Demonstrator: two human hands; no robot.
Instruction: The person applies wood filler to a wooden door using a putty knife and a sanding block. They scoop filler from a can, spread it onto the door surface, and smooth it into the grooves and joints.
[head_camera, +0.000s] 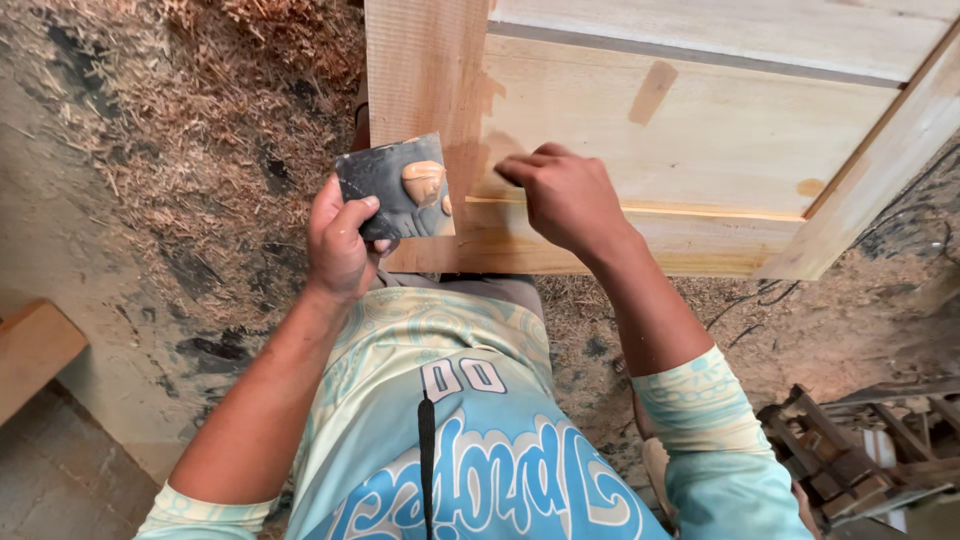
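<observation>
My left hand holds a small dark square card that carries a lump of tan putty. My right hand has its fingers pinched together and pressed against the pale wooden panel, at the joint beside the upright frame board. Tan putty smears show on the panel near my fingertips and further up. The card sits just left of my right hand, close to the frame board's lower end.
Wood shavings and sawdust cover the ground at the left and under the panel. A wooden block lies at the left edge. A wooden pallet-like piece sits at the lower right. Thin cables run on the ground.
</observation>
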